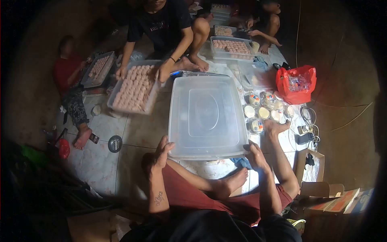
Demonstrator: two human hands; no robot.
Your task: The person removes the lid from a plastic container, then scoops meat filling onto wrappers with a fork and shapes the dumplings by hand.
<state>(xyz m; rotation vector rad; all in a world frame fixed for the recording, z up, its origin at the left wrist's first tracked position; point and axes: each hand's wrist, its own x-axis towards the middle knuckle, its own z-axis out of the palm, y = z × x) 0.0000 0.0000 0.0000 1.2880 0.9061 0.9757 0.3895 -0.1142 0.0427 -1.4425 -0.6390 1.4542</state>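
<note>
A large translucent plastic lid (207,115) with a raised rectangular pattern spans the space in front of me. My left hand (163,151) grips its near left corner, thumb on top. At the near right corner, my right hand (254,155) holds the same edge with closed fingers. The lid covers most of what lies beneath it; part of another tray (197,74) shows past its far edge.
A person opposite holds a plastic tray (135,86) of pink dough-like balls. Another filled tray (231,46) sits at the back. To the right are wrapped round stacks (263,109), a red plastic bag (296,84), cables and a power adapter (305,138), and a cardboard box (318,165).
</note>
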